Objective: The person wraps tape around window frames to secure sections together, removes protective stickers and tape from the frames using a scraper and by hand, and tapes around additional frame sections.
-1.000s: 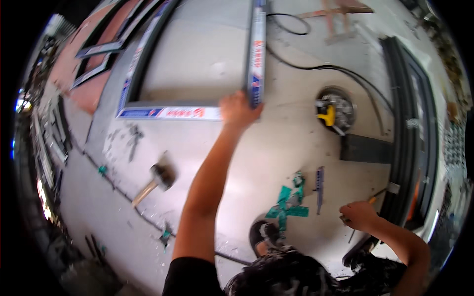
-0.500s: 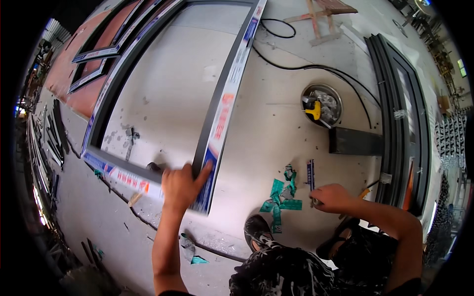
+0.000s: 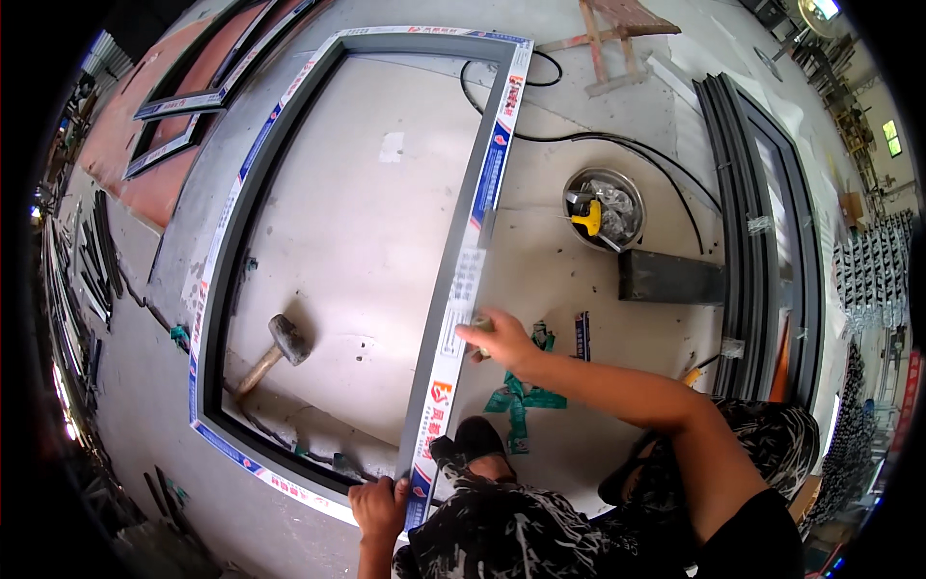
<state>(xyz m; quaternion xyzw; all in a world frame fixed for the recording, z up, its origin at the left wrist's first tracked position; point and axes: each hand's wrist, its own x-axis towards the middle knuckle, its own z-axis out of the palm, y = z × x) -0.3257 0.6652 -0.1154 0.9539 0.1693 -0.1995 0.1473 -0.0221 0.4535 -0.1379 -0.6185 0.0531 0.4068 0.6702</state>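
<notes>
A large rectangular window frame [image 3: 224,241], dark grey with printed white and blue protective film, lies tilted in front of me. My left hand [image 3: 380,509] is closed around its near right corner. At the middle of the frame's right side is my right hand [image 3: 497,340], its fingers curled around a small greenish object [image 3: 481,334] whose kind I cannot make out. A mallet [image 3: 287,340] with a dark head and wooden handle shows on the floor through the frame's opening. Crumpled green film scraps [image 3: 521,400] lie beneath my right forearm.
A metal bowl [image 3: 639,207] holds a yellow-handled tool [image 3: 588,220] and clear plastic bits. Beside it is a dark block [image 3: 672,277], next to stacked dark profiles [image 3: 733,241] on the right. A black hose [image 3: 617,140] crosses the floor below a wooden stool [image 3: 617,39]. Smaller frames [image 3: 193,101] lie far left.
The window frame has come toward me, its far end now in view and the mallet uncovered. My left hand moved nearer with the corner. My right hand went left to the frame's side.
</notes>
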